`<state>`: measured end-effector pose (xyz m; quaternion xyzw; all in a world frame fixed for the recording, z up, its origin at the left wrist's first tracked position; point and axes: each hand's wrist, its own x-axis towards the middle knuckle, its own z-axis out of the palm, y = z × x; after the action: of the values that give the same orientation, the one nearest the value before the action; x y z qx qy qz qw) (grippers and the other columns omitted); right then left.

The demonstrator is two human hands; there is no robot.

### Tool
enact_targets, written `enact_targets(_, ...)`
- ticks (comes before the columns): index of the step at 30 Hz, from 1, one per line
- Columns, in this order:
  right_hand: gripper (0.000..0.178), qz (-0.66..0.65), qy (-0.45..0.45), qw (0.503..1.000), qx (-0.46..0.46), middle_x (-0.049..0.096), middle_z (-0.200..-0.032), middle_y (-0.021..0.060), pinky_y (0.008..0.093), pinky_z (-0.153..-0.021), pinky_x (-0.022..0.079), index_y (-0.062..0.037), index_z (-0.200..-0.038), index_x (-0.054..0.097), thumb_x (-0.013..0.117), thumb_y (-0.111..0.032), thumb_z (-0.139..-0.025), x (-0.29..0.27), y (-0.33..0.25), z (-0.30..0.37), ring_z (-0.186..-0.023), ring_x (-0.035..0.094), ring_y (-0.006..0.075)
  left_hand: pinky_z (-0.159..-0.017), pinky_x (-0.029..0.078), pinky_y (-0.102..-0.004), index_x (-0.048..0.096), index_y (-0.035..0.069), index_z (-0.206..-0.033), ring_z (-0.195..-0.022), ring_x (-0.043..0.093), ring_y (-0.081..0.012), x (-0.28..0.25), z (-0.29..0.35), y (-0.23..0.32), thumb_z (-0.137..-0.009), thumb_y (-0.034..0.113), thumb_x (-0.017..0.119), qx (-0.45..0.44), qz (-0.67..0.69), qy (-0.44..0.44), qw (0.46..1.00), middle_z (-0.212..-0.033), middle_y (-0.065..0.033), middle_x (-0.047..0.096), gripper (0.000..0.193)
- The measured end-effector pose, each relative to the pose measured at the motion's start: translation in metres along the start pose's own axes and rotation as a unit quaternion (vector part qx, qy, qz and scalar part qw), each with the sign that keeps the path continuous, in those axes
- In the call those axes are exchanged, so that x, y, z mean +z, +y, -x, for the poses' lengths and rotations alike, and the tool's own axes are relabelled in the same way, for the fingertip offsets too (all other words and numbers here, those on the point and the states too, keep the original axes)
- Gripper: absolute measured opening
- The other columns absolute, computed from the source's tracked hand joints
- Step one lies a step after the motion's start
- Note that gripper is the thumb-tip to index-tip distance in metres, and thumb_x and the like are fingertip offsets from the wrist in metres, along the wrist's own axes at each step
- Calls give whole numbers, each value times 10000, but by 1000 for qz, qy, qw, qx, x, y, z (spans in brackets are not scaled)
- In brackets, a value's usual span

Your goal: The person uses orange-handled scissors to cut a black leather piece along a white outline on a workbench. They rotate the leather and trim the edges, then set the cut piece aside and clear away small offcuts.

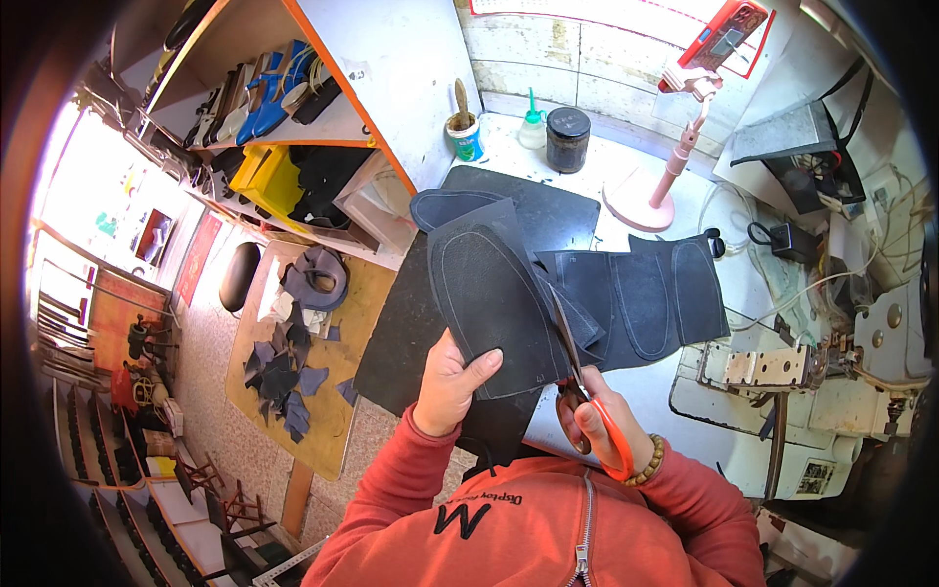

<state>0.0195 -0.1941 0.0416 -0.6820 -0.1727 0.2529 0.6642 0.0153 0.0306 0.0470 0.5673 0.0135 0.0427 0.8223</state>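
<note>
My left hand [456, 383] grips the lower left edge of a black leather piece [489, 293], thumb on top. A pale insole outline is drawn on the piece. In my right hand [614, 421] is a pair of scissors [608, 435] with orange handles, fingers through the loops. Their blades point up along the right edge of the held piece; whether they are apart I cannot make out. Another black leather piece [644, 298] with drawn outlines lies to the right. A rounded black cutout [452, 207] lies behind the held piece.
A black mat [396, 338] covers part of the white table. At the back stand a brush pot [468, 142], a squeeze bottle [532, 127], a dark jar [567, 142] and a pink phone stand [646, 201]. A sewing machine [782, 367] is at right; dark scraps [290, 377] lie below left.
</note>
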Motion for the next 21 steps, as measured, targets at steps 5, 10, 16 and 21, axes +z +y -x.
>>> enact_targets(5, 753, -17, 16, 999, 46, 475, -550, 3, 246, -478, 376, 26, -1117, 506, 453, -689, -884, 3, -3, 6, -503, 482, 99, -936, 438, -285, 488, -1, -1257, -1038, 565, -127, -2, 0, -1, -893, 50, 638, -7, 7, -8, 1000, -1154, -55, 604, 397)
enact_targets(10, 749, 1, 6, 999, 33, 482, -558, -1, 236, -476, 377, 20, -1128, 486, 452, -688, -885, 2, 0, 3, -504, 480, 84, -959, 422, -296, 477, -1, -1272, -1062, 553, -131, -1, 1, -2, -887, 46, 633, -27, 45, -4, 999, -1175, -56, 593, 418)
enact_targets(16, 804, -27, -31, 999, 28, 486, -670, 10, 219, -500, 366, 17, -1177, 423, 455, -719, -855, -6, 1, -5, -559, 458, 81, -923, 455, -301, 472, -9, -1266, -1023, 584, -148, 2, 6, -3, -829, 71, 681, -61, 19, -15, 998, -1150, -71, 603, 491)
enact_targets(21, 840, 16, -20, 1000, 1, 482, -582, 27, 249, -496, 396, 63, -1149, 426, 394, -731, -875, -6, -3, -11, -527, 507, 118, -916, 457, -297, 475, -7, -1259, -1015, 582, -144, 2, 10, -4, -830, 70, 677, -78, 2, -30, 997, -1132, -63, 608, 480)
